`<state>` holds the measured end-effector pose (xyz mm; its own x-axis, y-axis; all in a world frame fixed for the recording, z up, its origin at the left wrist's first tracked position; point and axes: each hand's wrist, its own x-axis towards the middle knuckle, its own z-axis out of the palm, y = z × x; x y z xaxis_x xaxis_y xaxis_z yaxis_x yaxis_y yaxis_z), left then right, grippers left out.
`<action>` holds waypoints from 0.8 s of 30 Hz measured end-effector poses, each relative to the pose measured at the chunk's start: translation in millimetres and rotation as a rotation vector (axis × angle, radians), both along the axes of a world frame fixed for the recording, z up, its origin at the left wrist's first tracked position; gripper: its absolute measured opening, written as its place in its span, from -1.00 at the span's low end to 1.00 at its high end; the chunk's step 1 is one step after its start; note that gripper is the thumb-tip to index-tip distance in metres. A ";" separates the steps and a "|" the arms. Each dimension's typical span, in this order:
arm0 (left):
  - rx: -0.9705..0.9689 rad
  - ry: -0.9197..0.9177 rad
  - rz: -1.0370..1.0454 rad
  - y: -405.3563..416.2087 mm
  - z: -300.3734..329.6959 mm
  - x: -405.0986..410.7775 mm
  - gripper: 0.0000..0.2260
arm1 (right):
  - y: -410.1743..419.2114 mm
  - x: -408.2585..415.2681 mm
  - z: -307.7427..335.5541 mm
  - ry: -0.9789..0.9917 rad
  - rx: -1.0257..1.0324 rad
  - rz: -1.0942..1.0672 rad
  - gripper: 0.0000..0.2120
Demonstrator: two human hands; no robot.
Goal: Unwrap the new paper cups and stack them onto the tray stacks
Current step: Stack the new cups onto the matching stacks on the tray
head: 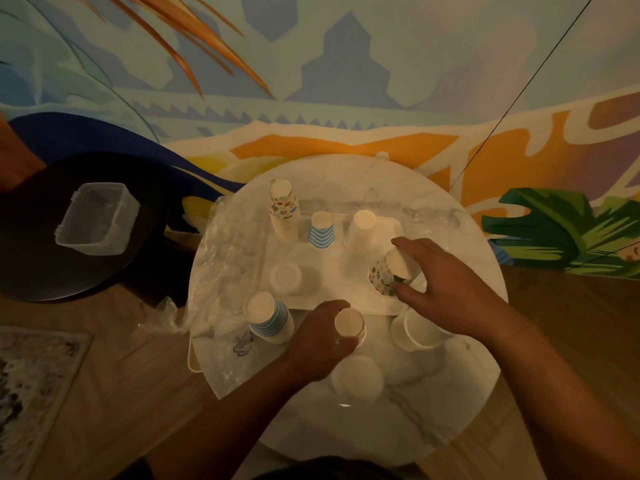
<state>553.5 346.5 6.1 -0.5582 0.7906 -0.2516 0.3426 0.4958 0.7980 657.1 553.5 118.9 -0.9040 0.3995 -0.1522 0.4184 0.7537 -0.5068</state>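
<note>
My right hand (440, 289) is wrapped around a patterned cup (391, 273), upside down and tilted, at the right edge of the white tray (346, 303) in mid-frame. My left hand (329, 336) grips a plain inverted cup (349, 325) just below the tray's near edge.

I judge the step to be seating the patterned cup on its matching stack. That tall patterned stack (284, 211) stands at the tray's upper left, beyond the blue-striped stack (322, 230) and the plain white stack (362, 232).

I'd level the cup first, carry it high over the two nearer stacks, centre it, then lower straight down and release lightly, since the tall stack looks easy to topple. Loose plastic wrap (221, 265) lies left of the tray, so I'd keep my sleeve-side clear of it.
</note>
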 end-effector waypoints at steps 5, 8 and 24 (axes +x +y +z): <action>0.081 -0.020 0.069 -14.1 53.6 -10.0 -0.44 | 6.9 -10.9 9.7 0.113 -0.055 -0.052 -0.32; 0.152 -0.020 0.103 -19.9 84.9 -26.3 -0.47 | 8.2 -24.3 16.3 0.166 -0.099 -0.079 -0.33; 0.257 0.254 0.349 -13.9 143.7 -189.4 -0.58 | 16.4 -165.6 26.5 0.301 -0.014 0.057 -0.36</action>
<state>364.0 332.6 149.7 -0.8187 0.5646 0.1048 0.3907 0.4138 0.8223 491.5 570.0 145.5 -0.9301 0.3470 0.1202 0.2056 0.7634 -0.6124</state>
